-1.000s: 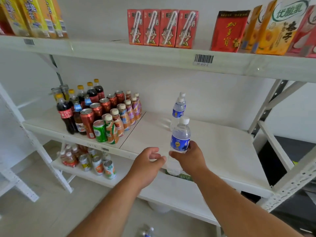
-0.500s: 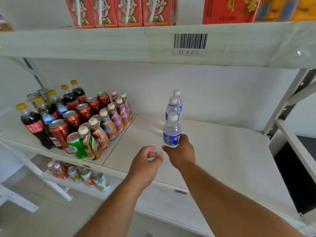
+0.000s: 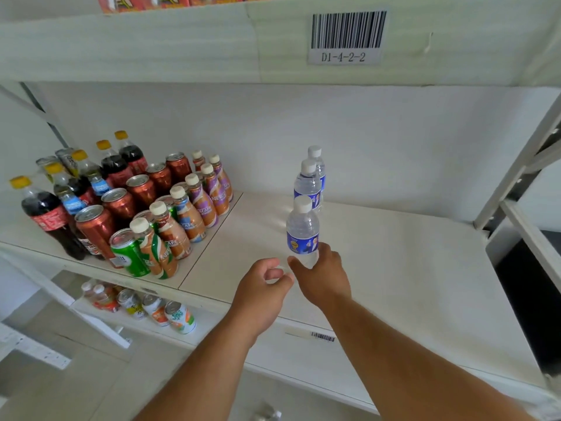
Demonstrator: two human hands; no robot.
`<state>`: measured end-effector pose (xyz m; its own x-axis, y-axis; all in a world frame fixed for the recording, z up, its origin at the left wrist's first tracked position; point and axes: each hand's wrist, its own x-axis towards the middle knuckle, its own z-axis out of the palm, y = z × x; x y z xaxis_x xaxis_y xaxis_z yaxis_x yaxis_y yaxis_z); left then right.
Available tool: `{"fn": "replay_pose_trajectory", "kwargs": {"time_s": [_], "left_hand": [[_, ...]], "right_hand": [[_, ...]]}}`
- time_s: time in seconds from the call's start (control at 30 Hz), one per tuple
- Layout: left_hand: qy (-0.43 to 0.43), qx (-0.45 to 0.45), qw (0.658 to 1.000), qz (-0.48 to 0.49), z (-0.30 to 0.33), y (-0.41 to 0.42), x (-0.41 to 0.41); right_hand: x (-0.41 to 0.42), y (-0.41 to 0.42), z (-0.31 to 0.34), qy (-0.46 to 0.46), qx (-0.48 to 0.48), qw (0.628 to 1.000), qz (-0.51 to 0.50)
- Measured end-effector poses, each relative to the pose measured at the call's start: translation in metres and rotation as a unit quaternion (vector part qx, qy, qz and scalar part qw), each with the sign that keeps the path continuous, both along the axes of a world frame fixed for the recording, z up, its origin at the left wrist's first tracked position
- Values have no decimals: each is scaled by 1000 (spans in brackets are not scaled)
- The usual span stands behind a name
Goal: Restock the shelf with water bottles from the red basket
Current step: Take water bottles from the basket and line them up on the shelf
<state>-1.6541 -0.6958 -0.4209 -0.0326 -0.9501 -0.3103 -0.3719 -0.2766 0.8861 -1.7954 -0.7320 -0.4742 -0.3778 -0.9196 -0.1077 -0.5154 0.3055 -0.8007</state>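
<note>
My right hand grips the lower part of a clear water bottle with a white cap and blue label, held upright over the white middle shelf. Two more water bottles stand in a row behind it toward the back wall. My left hand hovers just left of the right hand with fingers loosely curled and holds nothing. The red basket is out of view.
Cola bottles, red and green cans and coffee bottles fill the left part of the shelf. An upper shelf edge with a barcode label hangs overhead. More cans sit on the lower shelf. Metal uprights stand at right.
My right hand has carried the bottle forward and deeper over the shelf, close behind the two standing bottles. The left hand followed beside it. The camera moved closer to the shelf.
</note>
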Motion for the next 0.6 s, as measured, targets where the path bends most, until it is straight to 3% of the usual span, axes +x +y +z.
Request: {"fn": "replay_pose_trajectory", "kwargs": {"time_s": [0.27,0.6], "left_hand": [[3,-3,1000,4,-6,-11,-5],[-13,-21,1000,-9,-4,-40,-16]], "right_hand": [[5,-16,-2,-89,-10,996,-9],[9,-61,-2,-125,-13,991,-45]]}}
